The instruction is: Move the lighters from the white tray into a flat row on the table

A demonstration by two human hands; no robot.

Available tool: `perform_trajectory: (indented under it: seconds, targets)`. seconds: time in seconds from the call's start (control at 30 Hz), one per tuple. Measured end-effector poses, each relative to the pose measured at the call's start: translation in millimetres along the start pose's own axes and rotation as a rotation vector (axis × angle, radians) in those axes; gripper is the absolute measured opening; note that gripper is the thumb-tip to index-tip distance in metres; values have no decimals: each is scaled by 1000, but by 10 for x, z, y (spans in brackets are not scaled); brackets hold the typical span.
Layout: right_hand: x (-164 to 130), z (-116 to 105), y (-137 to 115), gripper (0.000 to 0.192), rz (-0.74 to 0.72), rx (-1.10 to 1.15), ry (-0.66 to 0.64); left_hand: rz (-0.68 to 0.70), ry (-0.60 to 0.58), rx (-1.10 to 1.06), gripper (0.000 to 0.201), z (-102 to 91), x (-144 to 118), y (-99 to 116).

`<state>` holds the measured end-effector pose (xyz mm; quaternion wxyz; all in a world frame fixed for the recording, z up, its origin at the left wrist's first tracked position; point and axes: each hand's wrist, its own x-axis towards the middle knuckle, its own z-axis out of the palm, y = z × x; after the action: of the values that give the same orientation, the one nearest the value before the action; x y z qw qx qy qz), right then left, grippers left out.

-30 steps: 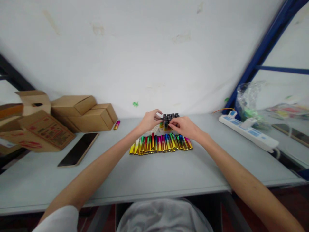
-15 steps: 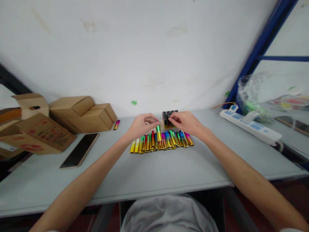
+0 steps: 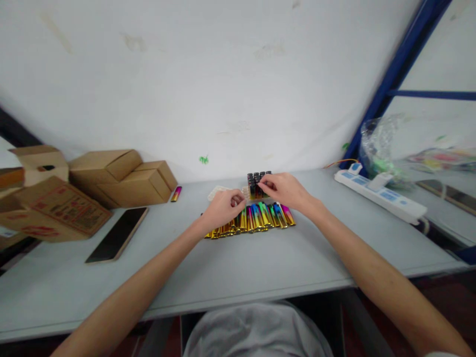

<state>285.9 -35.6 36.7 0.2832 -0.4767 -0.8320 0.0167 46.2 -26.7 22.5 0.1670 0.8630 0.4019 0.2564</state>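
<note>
On a pale grey table (image 3: 260, 263) set against a white wall, a person works with both bare hands over a batch of small, shiny, rainbow-coloured lighters. A row of lighters (image 3: 260, 218) lies flat at the middle of the table, side by side, gold ends toward the person. The left hand (image 3: 222, 210) rests on the left end of this row, fingers curled down onto the lighters; whether it actually pinches one cannot be told, as the fingertips are hidden. Just behind the row stands a cluster of upright lighters (image 3: 256, 182) with black caps, packed tightly together. The right hand (image 3: 284, 191) reaches to this cluster, thumb and forefinger closed on a black cap at its near right edge.

Beside the cluster, to its left, lies a pale clear plastic tray (image 3: 219, 192). Farther left, a single pink lighter (image 3: 176, 193) lies near a stack of brown cardboard boxes (image 3: 122, 178), with a dark phone (image 3: 118, 240) flat on the table in front of them. At the far right sits a white power strip (image 3: 379, 197), and behind it a crumpled clear plastic bag (image 3: 383, 148) beside a blue metal frame (image 3: 394, 74).
</note>
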Motion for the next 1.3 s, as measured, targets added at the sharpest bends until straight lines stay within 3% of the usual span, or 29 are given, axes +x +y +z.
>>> perform_trajectory:
  seconds: [0.33,0.5,0.6,0.7,0.8,0.87,1.07,1.3]
  targets:
    - [17,-100,161,23,71,-22,120,59,28,137,18,-20,-3,-6]
    - [30,-86,219,32,59,-81,164,56,70,90,20,-114,147,-56]
    - [-6,-37,287,42,55,-97,194,48,58,34,56,-124,346,-125]
    - [-56,-3,365,42,54,-65,242,8,-39,-43,97,-61,559,-202]
    - [-94,10,423,41,77,-47,292,-20,-121,-98,110,5,728,-259]
    - [-108,16,446,42,93,-37,309,-27,-160,-124,108,18,810,-289]
    - [-119,35,453,44,95,6,298,16,-240,-153,71,-64,924,-317]
    - [-120,33,413,45,100,-1,266,-15,-246,-28,76,-169,943,-200]
